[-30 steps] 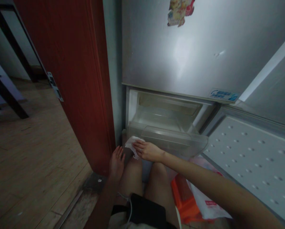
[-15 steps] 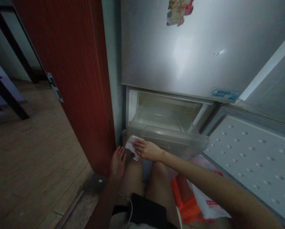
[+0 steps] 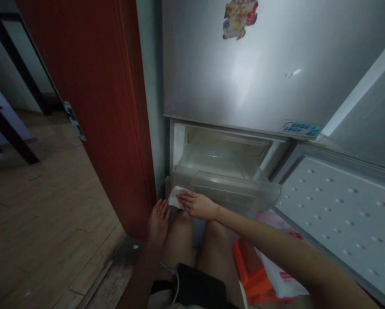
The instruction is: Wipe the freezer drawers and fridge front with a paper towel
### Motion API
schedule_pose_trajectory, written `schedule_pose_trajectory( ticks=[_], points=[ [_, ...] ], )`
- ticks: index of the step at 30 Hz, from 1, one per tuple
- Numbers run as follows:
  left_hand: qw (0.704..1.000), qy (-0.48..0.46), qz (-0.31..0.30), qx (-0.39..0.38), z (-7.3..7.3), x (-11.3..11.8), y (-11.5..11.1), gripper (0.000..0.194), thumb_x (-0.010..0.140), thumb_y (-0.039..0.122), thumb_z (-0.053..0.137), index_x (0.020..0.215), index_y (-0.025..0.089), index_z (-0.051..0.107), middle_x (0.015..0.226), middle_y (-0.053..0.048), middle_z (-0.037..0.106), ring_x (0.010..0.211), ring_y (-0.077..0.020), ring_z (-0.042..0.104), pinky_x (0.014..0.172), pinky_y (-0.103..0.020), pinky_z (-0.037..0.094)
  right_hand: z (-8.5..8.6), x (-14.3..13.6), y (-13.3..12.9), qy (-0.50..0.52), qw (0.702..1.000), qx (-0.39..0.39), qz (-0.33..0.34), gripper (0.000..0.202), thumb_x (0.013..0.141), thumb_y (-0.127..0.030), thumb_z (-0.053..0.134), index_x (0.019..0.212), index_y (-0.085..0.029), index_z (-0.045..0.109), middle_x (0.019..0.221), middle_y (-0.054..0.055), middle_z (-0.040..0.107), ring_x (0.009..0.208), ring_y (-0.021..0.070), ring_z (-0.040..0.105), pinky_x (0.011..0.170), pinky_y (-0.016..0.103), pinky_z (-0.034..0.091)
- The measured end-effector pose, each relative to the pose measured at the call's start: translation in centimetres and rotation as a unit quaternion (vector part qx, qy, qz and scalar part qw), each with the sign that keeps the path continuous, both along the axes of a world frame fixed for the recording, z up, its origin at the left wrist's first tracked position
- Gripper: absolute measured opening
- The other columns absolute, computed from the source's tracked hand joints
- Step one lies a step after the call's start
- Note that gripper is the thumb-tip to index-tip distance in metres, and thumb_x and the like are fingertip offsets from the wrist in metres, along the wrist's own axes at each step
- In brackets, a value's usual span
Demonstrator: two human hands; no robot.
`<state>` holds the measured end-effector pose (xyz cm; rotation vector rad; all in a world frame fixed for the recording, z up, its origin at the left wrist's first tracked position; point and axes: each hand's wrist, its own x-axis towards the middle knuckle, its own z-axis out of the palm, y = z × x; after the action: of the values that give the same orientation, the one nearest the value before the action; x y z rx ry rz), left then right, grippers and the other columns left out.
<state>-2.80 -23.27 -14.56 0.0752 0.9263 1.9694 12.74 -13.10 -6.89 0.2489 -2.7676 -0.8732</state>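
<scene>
My right hand (image 3: 197, 205) presses a white cloth or paper wipe (image 3: 176, 197) with its fingers, at the left front corner of the pulled-out clear freezer drawer (image 3: 224, 182). Just left of the wipe is my left hand (image 3: 159, 219), its fingers apart and nothing visible in them. It is close to the red door's edge; whether it touches anything there I cannot tell. Both hands are above my left knee. Inside the drawer's pale interior I see no objects.
The silver fridge door (image 3: 244, 73) is shut above. The open lower freezer door (image 3: 343, 210) spreads at the right. An orange plastic stool-like object (image 3: 252, 272) and a white plastic bag (image 3: 281, 266) lie beside my legs. A red wooden door (image 3: 105, 107) stands at the left.
My right hand has shifted slightly left with the wipe, whose lower hanging part is now mostly hidden. The left hand stays nearly in place.
</scene>
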Motion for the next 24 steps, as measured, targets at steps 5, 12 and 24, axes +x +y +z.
schedule_pose_trajectory(
  ticks=[5,12,24],
  points=[
    [1.000,0.003,-0.001,0.007,-0.5,-0.3,-0.1,0.027,0.083,0.014,0.039,0.096,0.021,0.062,0.132,-0.009,0.054,0.127,-0.0169,0.048,0.110,-0.037,0.034,3.4,0.1,-0.4,0.026,1.000,0.003,-0.004,0.029,0.093,-0.016,0.044,0.107,-0.005,0.066,0.119,0.014,0.063,0.124,0.0247,0.051,0.112,0.046,0.036],
    [1.000,0.006,-0.006,0.007,-0.9,0.0,0.0,0.028,0.083,0.014,0.040,0.098,0.022,0.062,0.134,-0.008,0.053,0.128,-0.0163,0.047,0.110,-0.037,0.033,6.3,-0.8,-0.7,0.123,0.992,-0.001,-0.028,0.031,0.096,-0.016,0.038,0.112,-0.008,0.063,0.127,0.012,0.058,0.127,0.0220,0.047,0.111,0.045,0.037],
    [1.000,-0.001,-0.009,-0.016,-0.7,0.6,0.0,0.026,0.086,0.016,0.038,0.094,0.020,0.063,0.125,-0.010,0.058,0.124,-0.0167,0.051,0.108,-0.038,0.035,2.5,0.8,-0.3,0.058,0.998,0.020,0.004,0.027,0.093,-0.015,0.043,0.098,-0.010,0.069,0.116,0.009,0.065,0.119,0.0232,0.055,0.112,0.044,0.037]
  ],
)
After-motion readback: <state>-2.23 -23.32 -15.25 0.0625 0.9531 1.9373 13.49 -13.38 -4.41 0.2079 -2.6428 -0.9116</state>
